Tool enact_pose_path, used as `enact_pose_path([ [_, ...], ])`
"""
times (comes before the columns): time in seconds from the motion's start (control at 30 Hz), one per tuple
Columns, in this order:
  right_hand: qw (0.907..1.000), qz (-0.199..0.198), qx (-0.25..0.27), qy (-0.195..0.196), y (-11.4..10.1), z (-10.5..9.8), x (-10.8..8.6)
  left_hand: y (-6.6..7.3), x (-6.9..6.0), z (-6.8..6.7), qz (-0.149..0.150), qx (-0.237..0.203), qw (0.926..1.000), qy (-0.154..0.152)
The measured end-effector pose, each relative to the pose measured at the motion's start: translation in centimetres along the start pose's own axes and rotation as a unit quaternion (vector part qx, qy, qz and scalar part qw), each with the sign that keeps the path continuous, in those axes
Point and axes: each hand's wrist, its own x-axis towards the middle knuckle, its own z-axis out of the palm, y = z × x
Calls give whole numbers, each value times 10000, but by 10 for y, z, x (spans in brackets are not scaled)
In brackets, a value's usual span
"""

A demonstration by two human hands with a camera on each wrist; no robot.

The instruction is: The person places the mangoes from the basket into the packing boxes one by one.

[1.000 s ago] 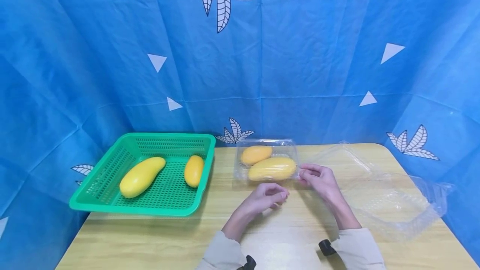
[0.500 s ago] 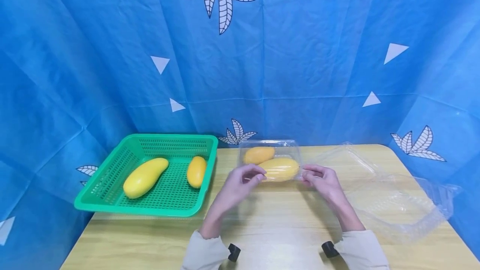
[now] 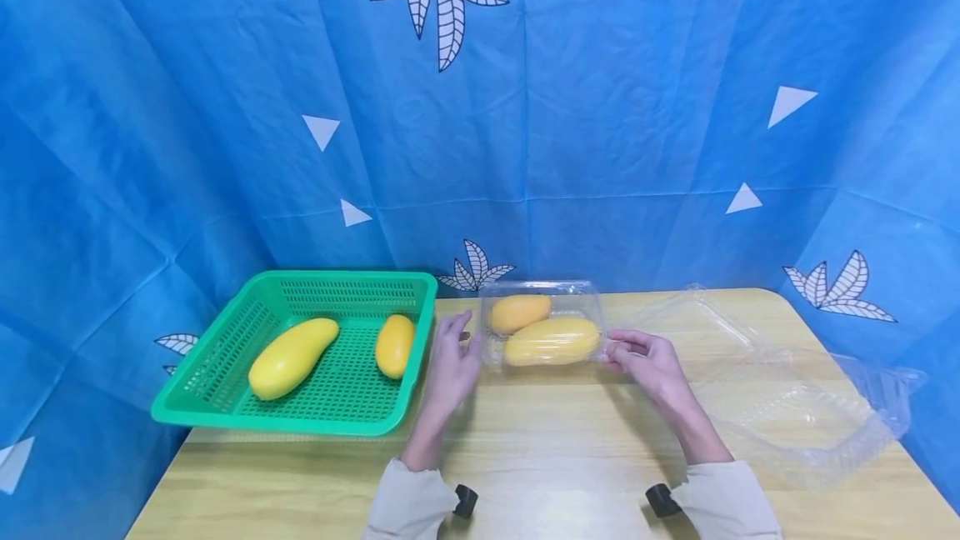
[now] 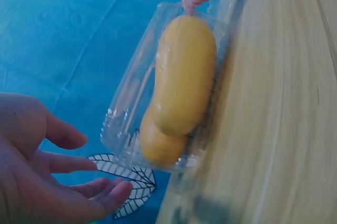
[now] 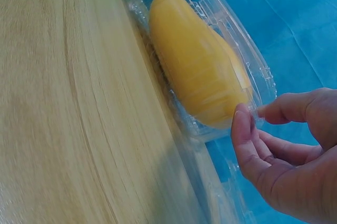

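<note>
A clear plastic box with its lid down holds a small orange-yellow mango at the back and a longer yellow one in front. My right hand pinches the box's right edge between thumb and fingers, as the right wrist view shows. My left hand is beside the box's left side, fingers spread and holding nothing; in the left wrist view a gap separates the left hand from the box.
A green basket on the left holds a long yellow fruit and a small mango. Another clear open container lies on the table's right side. A blue curtain hangs behind.
My left hand has moved left from the front of the box, across its front left corner, to its left side, and its fingers have spread. My right hand has stayed at the right edge.
</note>
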Motion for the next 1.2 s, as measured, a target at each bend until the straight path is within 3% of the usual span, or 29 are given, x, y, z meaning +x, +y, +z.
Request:
enact_pose_path([
  [0.17, 10000, -26, -75, -28, -1, -2, 0, -12, 3, 0, -452, -321, 9978, -355],
  [0.43, 10000, -22, -19, -22, -2, -3, -1, -28, 10, 5, -1235, -1381, 9814, -510],
  [0.63, 10000, 29, 43, 39, 0, -2, -2, -34, 10, 3, -1429, -2281, 9607, -675],
  [0.93, 9999, -106, 7, -4, -1, -1, -3, -37, 11, 4, -1585, -2547, 9515, -682],
  [1.03, 9994, -189, -282, -63, -3, -1, -6, -40, 12, 5, -1636, -2688, 9468, -680],
  [1.2, 9901, -447, -1328, -62, -8, -2, -11, -41, 12, 6, -1669, -2785, 9436, -646],
])
